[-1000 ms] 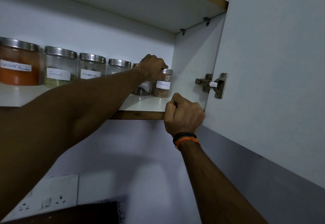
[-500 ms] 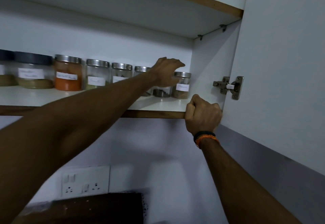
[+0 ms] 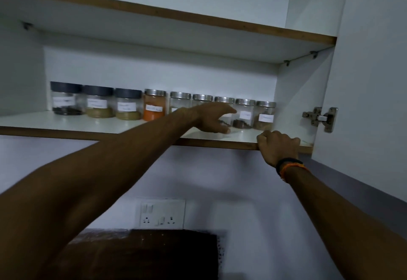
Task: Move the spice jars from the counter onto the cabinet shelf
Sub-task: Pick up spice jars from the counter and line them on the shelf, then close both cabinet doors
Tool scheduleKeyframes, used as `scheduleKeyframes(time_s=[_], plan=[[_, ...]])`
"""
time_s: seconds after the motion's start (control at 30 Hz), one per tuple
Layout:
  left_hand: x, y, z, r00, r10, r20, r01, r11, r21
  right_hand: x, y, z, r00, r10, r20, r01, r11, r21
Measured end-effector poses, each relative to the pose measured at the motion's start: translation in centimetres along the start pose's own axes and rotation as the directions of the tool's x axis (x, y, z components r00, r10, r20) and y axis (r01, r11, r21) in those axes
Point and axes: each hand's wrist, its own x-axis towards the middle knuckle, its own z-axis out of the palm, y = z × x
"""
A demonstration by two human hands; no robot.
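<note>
While the right hand point(image 3: 278, 145) curls over the front edge of the shelf point(image 3: 88, 123), probably for balance, the left hand point(image 3: 212, 118) reaches in with fingers loose and spread, holding nothing. Nine spice jars point(image 3: 265, 112) stand in a row at the back, labels outward; blur hides whether fingertips touch one.

Both arms reach up and away from the body. The left arm stretches from the near left toward the far right, its left hand point(image 3: 212, 118) held loose with fingers relaxed and spread, gripping nothing. The right arm rises from the near right; the right hand point(image 3: 278, 146) is curled tight, knuckles up, with dark and orange bands point(image 3: 290, 166) round its wrist.
</note>
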Motion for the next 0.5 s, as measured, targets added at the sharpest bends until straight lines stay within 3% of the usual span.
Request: scheduleKeyframes(time_s=[0.1, 0.2, 0.5], plan=[[-3.0, -0.7, -0.9, 0.999, -0.049, -0.011, 0.049, 0.998, 0.039, -0.6, -2.5, -0.6, 0.997, -0.05, 0.058, 0.044, 0.993, 0.109], [-6.7, -1.6, -2.2, 0.994, -0.104, -0.024, 0.105, 0.993, 0.062, -1.6, -6.1, -1.3, 0.994, -0.112, 0.022, 0.104, 0.97, 0.22], [-18.5, -5.0, -5.1, 0.965, -0.258, -0.04, 0.26, 0.94, 0.222, -4.1, -17.5, -4.7, 0.943, -0.328, -0.066, 0.33, 0.883, 0.332]])
